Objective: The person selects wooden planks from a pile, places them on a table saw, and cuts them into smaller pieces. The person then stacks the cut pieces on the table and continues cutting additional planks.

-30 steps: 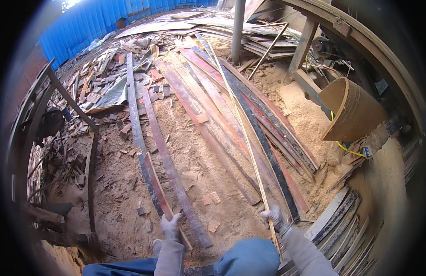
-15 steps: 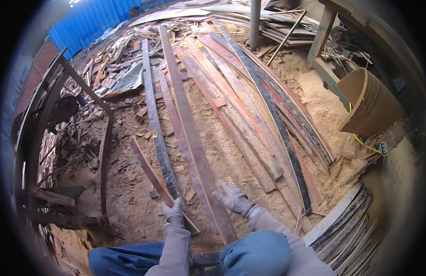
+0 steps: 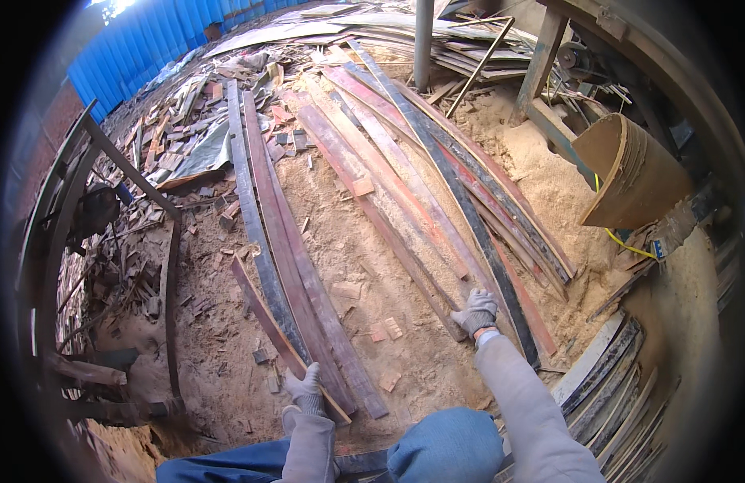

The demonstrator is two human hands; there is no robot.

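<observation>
My left hand (image 3: 306, 390), in a grey-white work glove, is closed around the lower part of a short reddish-brown wooden strip (image 3: 264, 315). Long narrow boards lie just right of it: a dark grey strip (image 3: 260, 233) and two reddish-brown strips (image 3: 308, 322) side by side. Further right, my gloved right hand (image 3: 475, 312) reaches out with fingers curled at the near end of a long wooden strip (image 3: 425, 221) in the right-hand group. The glove partly hides that end. A long black strip (image 3: 501, 282) runs just right of this hand.
Sawdust and wood scraps (image 3: 175, 129) cover the ground. A metal frame (image 3: 173, 306) stands left, and a curved brown sheet (image 3: 630, 173) sits right beside machinery. A stack of strips (image 3: 602, 378) lies near my right side. A grey post (image 3: 423, 48) stands at the back.
The long reddish-brown board between my hands has moved left, beside the dark strip. My right hand has moved right and forward to the other boards. My left hand stays at the short strip.
</observation>
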